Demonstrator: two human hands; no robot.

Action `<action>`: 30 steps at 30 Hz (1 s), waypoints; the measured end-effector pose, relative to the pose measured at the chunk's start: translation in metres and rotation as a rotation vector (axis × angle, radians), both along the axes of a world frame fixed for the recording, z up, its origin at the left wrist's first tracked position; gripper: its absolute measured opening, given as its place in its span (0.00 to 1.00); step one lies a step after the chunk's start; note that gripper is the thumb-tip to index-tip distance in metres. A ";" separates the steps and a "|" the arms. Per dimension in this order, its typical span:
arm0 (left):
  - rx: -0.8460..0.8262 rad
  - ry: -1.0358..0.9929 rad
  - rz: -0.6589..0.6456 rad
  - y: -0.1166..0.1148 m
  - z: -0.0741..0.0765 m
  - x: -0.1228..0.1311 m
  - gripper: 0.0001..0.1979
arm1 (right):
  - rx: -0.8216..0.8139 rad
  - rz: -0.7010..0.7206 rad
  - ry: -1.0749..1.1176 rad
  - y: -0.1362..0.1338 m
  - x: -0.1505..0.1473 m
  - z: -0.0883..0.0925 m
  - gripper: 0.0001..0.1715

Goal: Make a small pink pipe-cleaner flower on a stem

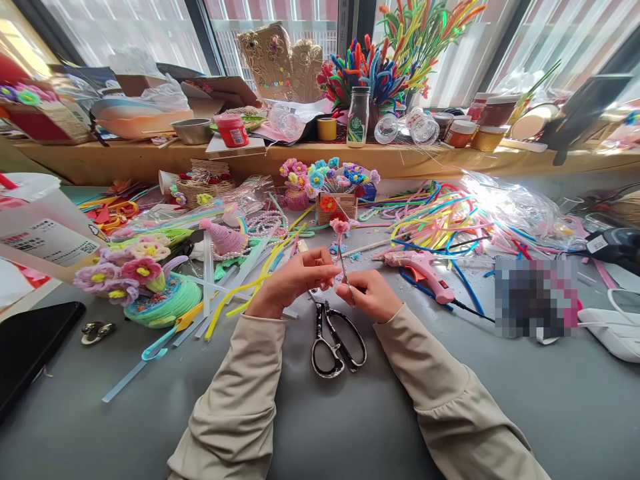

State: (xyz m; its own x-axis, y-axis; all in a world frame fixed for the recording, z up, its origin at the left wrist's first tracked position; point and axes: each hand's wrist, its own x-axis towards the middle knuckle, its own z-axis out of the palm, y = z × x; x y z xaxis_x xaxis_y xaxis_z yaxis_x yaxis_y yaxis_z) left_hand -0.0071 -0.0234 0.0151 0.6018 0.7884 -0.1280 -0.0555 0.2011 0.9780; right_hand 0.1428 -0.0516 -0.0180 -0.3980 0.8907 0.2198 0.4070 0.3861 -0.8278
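A small pink fuzzy pipe-cleaner flower (340, 227) stands upright over my fingertips on a thin dark stem. My right hand (373, 293) grips the lower part of that stem, its end poking out by the thumb. From the other side, my left hand (311, 275) pinches thumb and forefinger together against the stem; the exact contact is partly hidden. Just below both hands lie large black-handled scissors (340, 340), worn at the grips, blades pointing away under my fingers. To the right of my right hand rests a pink hot glue gun (423, 272).
Left are a teal woven piece with flowers (155, 303), yellow pipe cleaners (225, 303), clear glue sticks (207, 267), a paper cup (45, 227) and a phone (35, 353). A pipe-cleaner heap (445, 213) lies back right. A flower box (337, 205) faces me below the cluttered sill (280, 160).
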 end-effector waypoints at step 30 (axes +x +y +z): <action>0.065 0.018 0.163 0.004 -0.005 0.002 0.08 | 0.019 -0.097 -0.102 0.001 -0.002 -0.002 0.28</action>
State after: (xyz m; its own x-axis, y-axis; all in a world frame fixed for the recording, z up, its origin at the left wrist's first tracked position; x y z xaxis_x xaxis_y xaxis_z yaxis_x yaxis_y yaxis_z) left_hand -0.0050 -0.0190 0.0099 0.4631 0.8824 -0.0831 -0.0642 0.1269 0.9898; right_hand 0.1409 -0.0508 -0.0201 -0.3311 0.9222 0.1995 0.5248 0.3558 -0.7733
